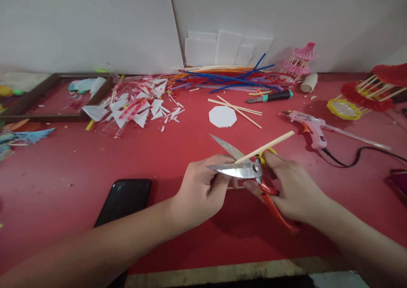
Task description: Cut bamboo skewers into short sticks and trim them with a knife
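My right hand grips the red handles of a pair of scissors whose steel blades are spread apart and point left. A thin wooden stick lies between the blades, its free end slanting up to the right. My left hand is closed around the stick's near end, just under the lower blade. Both hands hover low over the red table.
A black phone lies left of my left arm. Beyond the hands are a white octagon, loose sticks, a pink glue gun with a black cord, a utility knife, coloured straws, white scraps and stick-built lanterns.
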The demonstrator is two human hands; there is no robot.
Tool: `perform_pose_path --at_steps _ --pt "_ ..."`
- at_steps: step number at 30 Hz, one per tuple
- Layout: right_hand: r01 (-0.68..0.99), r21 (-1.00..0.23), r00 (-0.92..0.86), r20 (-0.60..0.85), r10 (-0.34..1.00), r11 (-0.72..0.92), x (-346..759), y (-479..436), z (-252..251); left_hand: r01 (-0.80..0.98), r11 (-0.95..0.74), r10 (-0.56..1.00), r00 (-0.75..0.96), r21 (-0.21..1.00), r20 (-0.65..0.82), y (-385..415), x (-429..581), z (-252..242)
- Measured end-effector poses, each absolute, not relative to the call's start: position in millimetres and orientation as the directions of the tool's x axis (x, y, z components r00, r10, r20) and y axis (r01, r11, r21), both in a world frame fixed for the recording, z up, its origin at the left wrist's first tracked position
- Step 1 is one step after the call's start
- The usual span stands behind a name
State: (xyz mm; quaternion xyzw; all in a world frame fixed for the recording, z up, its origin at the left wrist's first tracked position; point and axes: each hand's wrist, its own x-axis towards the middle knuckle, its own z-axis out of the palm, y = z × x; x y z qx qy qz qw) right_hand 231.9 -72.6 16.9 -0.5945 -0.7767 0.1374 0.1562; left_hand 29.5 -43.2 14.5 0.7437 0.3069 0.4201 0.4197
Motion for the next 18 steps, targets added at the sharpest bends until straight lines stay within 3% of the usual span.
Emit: perform_pose_path --at_steps 18 --pt "0.903 -0.368 -0.236 0.007 0.972 0.222 235.3 -74.5 13.7 0.07 -0.451 0.794 0.486 0.89 0.364 -42.3 31.0 16.2"
